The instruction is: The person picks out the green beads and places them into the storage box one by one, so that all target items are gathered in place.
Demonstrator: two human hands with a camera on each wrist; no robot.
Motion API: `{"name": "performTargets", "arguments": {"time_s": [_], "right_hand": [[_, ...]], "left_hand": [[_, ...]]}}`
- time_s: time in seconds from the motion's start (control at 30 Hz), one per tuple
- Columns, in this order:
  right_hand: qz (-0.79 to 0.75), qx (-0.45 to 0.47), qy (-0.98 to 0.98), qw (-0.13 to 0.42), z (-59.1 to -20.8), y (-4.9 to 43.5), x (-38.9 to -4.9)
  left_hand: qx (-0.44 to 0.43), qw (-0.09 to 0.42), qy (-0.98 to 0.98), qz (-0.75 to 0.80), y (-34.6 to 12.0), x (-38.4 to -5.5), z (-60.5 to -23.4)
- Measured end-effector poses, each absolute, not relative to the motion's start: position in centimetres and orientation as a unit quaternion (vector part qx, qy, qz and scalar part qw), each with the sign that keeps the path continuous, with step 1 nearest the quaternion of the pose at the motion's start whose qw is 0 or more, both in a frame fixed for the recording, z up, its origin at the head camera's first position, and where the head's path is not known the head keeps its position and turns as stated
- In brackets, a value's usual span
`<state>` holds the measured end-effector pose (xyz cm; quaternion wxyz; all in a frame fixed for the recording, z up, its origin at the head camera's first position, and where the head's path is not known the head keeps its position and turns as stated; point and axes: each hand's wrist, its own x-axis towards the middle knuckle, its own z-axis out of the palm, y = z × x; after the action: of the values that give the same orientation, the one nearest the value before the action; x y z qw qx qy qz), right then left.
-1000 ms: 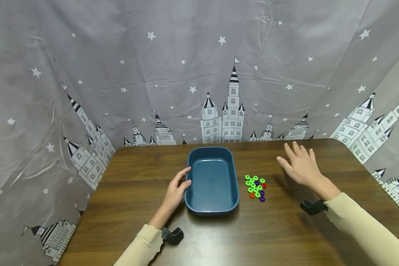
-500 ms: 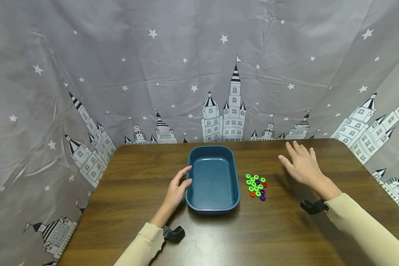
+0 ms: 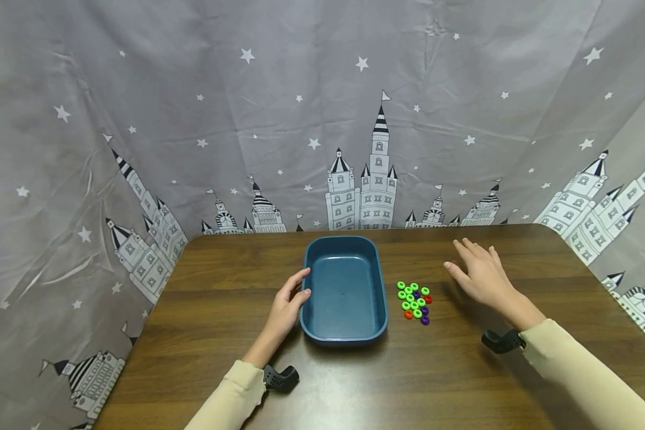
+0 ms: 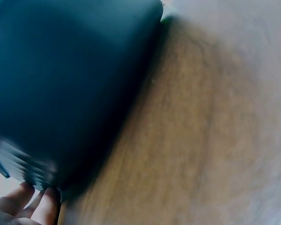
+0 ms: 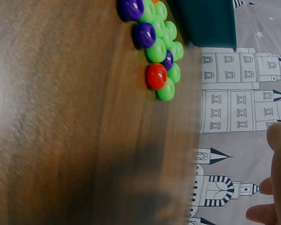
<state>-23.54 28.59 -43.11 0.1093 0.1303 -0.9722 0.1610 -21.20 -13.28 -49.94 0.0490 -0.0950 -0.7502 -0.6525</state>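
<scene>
A dark blue plastic bin (image 3: 342, 298) stands on the wooden table. At its left side my left hand (image 3: 285, 307) holds the rim, with thumb and forefinger on the edge; in the left wrist view, fingers (image 4: 46, 206) lie against the outer wall. Right of the bin lies a cluster of small glossy ring-shaped beads (image 3: 414, 304), mostly green, with a few purple, red and orange ones. My right hand (image 3: 482, 278) hovers over the table to the right of them, palm down, fingers loosely extended, holding nothing. In the right wrist view, the red bead (image 5: 156, 76) sits at the cluster's edge.
The brown table (image 3: 215, 316) reaches back to a grey curtain (image 3: 279, 119) printed with castles and stars. A black wrist camera (image 3: 281, 378) sits on the left wrist, and another black wrist camera (image 3: 501, 341) on the right.
My right hand has come slightly nearer and to the left, toward the beads, its fingers a little lower. My left hand, the bin and the beads keep their places.
</scene>
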Motion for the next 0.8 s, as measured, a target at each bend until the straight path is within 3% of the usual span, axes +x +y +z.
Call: {"name": "performTargets", "arguments": {"time_s": [0.8], "right_hand": [[0.231,0.212,-0.938,0.145,-47.7,27.5,-22.9]], "left_hand": [[-0.087,0.044,-0.759,-0.643,-13.3,-21.1,-50.0]]}}
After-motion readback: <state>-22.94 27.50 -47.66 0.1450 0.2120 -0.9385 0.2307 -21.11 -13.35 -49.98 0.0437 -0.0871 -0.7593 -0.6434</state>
